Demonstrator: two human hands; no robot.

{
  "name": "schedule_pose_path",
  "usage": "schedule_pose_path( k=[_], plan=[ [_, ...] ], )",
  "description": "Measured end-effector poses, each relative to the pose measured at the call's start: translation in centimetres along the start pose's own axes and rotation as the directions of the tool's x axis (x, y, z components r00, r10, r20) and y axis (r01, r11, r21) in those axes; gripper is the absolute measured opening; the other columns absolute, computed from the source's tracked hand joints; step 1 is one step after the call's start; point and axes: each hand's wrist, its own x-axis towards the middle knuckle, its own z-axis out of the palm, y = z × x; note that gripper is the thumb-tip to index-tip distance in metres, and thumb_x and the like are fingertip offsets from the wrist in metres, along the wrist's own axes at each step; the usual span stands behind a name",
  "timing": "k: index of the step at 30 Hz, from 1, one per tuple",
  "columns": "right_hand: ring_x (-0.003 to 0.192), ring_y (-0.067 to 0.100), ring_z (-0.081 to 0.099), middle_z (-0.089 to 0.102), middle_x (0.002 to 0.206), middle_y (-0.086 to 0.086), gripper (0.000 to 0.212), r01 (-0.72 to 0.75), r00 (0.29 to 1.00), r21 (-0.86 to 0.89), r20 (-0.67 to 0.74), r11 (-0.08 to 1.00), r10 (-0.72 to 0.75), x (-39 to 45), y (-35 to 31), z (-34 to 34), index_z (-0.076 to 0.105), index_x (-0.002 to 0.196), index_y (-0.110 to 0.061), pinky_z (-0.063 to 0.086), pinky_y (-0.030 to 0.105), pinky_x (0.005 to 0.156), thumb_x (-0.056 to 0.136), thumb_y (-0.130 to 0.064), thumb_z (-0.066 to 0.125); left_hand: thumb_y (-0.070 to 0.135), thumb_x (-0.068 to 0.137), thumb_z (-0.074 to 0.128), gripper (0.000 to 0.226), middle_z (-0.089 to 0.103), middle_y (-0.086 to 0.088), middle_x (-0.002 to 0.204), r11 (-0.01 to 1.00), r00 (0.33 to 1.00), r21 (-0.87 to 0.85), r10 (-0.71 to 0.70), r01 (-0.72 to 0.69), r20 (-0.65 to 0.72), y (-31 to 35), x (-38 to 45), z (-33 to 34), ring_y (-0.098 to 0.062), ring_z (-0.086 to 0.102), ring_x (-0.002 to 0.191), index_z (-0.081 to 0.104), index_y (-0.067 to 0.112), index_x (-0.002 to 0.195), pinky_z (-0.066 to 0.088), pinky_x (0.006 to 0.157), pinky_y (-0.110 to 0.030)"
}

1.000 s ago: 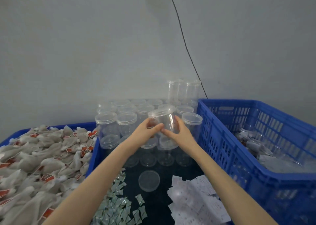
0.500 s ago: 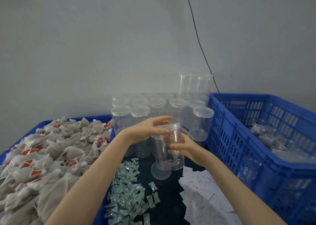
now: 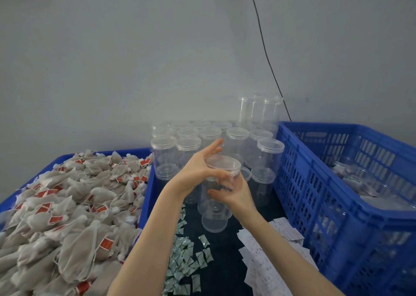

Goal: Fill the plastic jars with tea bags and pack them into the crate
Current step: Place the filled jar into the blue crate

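I hold a clear plastic jar (image 3: 213, 202) upright over the dark table, just above a loose lid (image 3: 213, 224). My right hand (image 3: 236, 193) grips the jar's body from the right, its fingers showing through the plastic. My left hand (image 3: 199, 168) sits on the jar's lid (image 3: 224, 164), thumb curled along the front rim and fingers reaching up behind it. Tea bags (image 3: 67, 205) with red tags fill a blue bin on the left. The blue crate (image 3: 315, 196) stands on the right with filled jars (image 3: 369, 190) lying inside.
Several empty lidded jars (image 3: 236, 138) stand stacked against the wall behind my hands. Small silver-green sachets (image 3: 186, 257) and white paper slips (image 3: 265, 257) lie scattered on the table near me. A black cable (image 3: 266, 54) runs down the wall.
The jar came off the stack toward me and now stands upright in front of it. My left hand shifted from the jar's side onto its lid, and my right hand took the body.
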Motion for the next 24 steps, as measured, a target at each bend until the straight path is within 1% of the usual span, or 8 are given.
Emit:
schedule_pose_path(
  k=[3,7,10,14,18,20,22,24],
  plan=[
    [0.097,0.005,0.064,0.065,0.106,-0.012,0.065,-0.083,0.982,-0.273,-0.185,0.958,0.033,-0.1,0.6,0.6,0.047,0.121,-0.021,0.050,0.011,0.073,0.069,-0.020,0.086,0.041,0.068,0.081,0.083,0.045,0.006,0.139,0.967,0.945,0.231,-0.027,0.107,-0.326,-0.6,0.1,3.8,-0.011,0.046,0.124,0.044,0.030,0.141,0.036,0.093,-0.021],
    [0.111,0.023,0.061,0.062,0.119,0.005,0.037,-0.052,0.944,-0.278,-0.328,0.959,-0.044,-0.6,2.2,1.5,0.051,0.128,-0.009,0.051,0.040,0.095,0.092,-0.011,0.061,0.045,0.074,0.075,0.084,0.033,0.001,0.141,0.968,0.783,0.156,-0.060,0.197,-0.619,-1.0,-1.2,8.1,-0.017,0.040,0.127,0.034,0.024,0.144,0.038,0.098,-0.026],
    [0.100,-0.008,0.063,0.062,0.106,-0.012,0.051,-0.087,0.961,-0.203,-0.277,0.975,0.029,-1.0,2.7,0.1,0.048,0.120,-0.023,0.050,0.012,0.083,0.081,-0.002,0.074,0.035,0.078,0.075,0.088,0.031,0.001,0.140,0.973,0.903,0.195,-0.029,0.124,-0.429,-2.0,-1.8,7.3,-0.014,0.035,0.127,0.024,0.025,0.148,0.034,0.102,-0.028],
    [0.117,0.015,0.062,0.062,0.126,0.003,0.083,-0.142,0.982,0.050,-0.118,0.989,0.147,-1.4,3.1,-2.6,0.048,0.130,-0.013,0.052,0.037,0.099,0.061,0.010,0.087,0.017,0.080,0.074,0.066,0.048,0.003,0.136,0.996,0.984,0.073,-0.034,0.047,-0.173,-2.6,-2.3,3.2,-0.002,0.050,0.112,0.039,0.039,0.131,0.041,0.085,-0.013],
    [0.105,0.011,0.068,0.067,0.120,0.003,0.074,-0.195,0.973,0.102,0.146,0.975,0.179,-2.2,2.5,-2.5,0.055,0.120,-0.021,0.056,0.023,0.080,0.054,-0.004,0.082,0.037,0.070,0.080,0.105,0.022,0.002,0.155,0.988,0.991,-0.070,-0.135,0.135,0.016,-2.9,-1.9,0.1,-0.013,0.032,0.137,0.012,0.040,0.150,0.035,0.107,-0.032],
    [0.101,0.009,0.069,0.069,0.114,0.001,0.071,-0.193,0.968,0.092,0.178,0.977,0.175,-2.1,2.3,-1.8,0.056,0.120,-0.020,0.056,0.023,0.078,0.055,-0.004,0.080,0.045,0.067,0.082,0.103,0.033,0.004,0.151,0.992,0.982,-0.055,-0.106,0.116,0.156,-2.5,-1.7,-0.3,-0.009,0.043,0.131,0.017,0.044,0.147,0.040,0.104,-0.029],
    [0.100,0.007,0.069,0.069,0.112,-0.002,0.076,-0.161,0.983,0.021,0.095,0.987,0.158,-1.8,2.3,-0.9,0.053,0.123,-0.017,0.056,0.024,0.079,0.056,0.000,0.085,0.048,0.066,0.080,0.087,0.047,0.006,0.139,0.992,0.991,0.083,-0.100,0.093,0.093,-2.1,-1.5,0.7,-0.009,0.051,0.122,0.033,0.045,0.139,0.042,0.100,-0.027],
    [0.101,0.010,0.067,0.066,0.111,-0.004,0.073,-0.143,0.987,-0.159,-0.095,0.977,0.129,-1.7,2.3,0.3,0.048,0.121,-0.020,0.056,0.026,0.081,0.062,-0.010,0.090,0.051,0.065,0.080,0.083,0.044,0.005,0.130,0.962,0.972,0.229,-0.101,0.150,-0.212,-2.2,-1.3,3.0,-0.011,0.048,0.118,0.039,0.039,0.137,0.040,0.096,-0.027]
  ],
)
